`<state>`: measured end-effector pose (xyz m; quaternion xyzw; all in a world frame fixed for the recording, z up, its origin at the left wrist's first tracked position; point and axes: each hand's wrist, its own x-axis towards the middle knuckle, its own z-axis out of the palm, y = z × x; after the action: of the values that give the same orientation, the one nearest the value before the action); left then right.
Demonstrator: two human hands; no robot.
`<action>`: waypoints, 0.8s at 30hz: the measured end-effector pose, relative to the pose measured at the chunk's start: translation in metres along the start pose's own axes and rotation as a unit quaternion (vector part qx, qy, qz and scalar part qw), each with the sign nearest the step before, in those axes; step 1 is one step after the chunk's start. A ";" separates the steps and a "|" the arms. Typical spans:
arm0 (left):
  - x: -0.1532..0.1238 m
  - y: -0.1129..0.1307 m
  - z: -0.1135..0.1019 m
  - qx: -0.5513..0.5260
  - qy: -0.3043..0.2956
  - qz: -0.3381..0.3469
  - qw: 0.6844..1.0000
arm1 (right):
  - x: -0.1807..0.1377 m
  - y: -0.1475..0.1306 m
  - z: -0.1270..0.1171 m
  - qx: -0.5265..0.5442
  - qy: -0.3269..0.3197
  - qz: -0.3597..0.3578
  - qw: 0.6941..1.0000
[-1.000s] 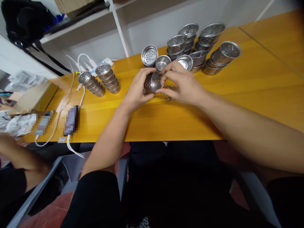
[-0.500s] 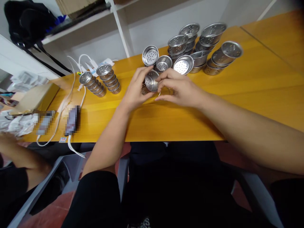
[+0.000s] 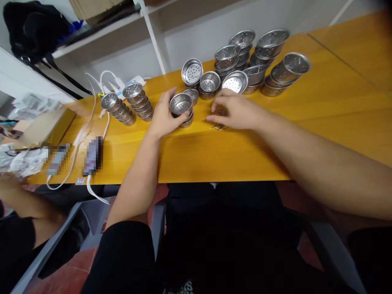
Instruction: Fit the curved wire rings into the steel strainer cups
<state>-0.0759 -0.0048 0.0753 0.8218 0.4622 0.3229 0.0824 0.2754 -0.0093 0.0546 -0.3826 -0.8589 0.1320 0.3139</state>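
My left hand grips a small perforated steel strainer cup that sits on top of a short stack of the same cups on the yellow table. My right hand rests on the table just right of that stack. Its fingertips are pinched over a small heap of thin wire rings. Behind both hands stand more loose strainer cups.
Two leaning rows of nested cups lie at the left. Stacks of larger perforated bowls stand at the back right. White cables, a cardboard box and another person's arm are at the far left.
My left hand has carried the cup down and left onto the short stack. My right hand has let go of it and dropped onto the wire rings.
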 end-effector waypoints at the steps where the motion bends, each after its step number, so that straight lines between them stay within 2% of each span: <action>1: 0.000 0.001 -0.001 0.003 -0.005 0.000 1.000 | 0.000 0.003 0.003 -0.005 -0.005 0.005 1.000; 5: 0.000 -0.001 -0.004 0.014 -0.010 -0.009 1.000 | 0.000 0.008 0.009 -0.011 -0.018 0.002 1.000; 13: 0.006 -0.032 -0.004 0.021 0.021 -0.060 0.998 | -0.001 0.023 0.008 -0.038 -0.080 0.029 0.996; 15: 0.005 -0.036 0.000 0.018 0.024 -0.068 0.997 | -0.002 0.022 0.010 -0.039 -0.077 0.029 0.996; 18: 0.005 -0.038 0.003 0.003 0.033 -0.070 0.997 | -0.002 0.015 0.012 -0.022 -0.037 0.011 0.999; 21: 0.006 -0.024 0.001 -0.004 0.060 -0.048 0.997 | 0.000 0.004 0.016 -0.006 -0.010 -0.009 1.000; 24: 0.004 0.017 0.004 0.011 0.055 0.018 0.998 | 0.002 -0.003 0.020 -0.005 -0.023 -0.018 1.000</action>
<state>-0.0600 -0.0100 0.0811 0.8116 0.4550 0.3641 0.0416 0.2598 -0.0098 0.0412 -0.3658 -0.8731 0.1309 0.2946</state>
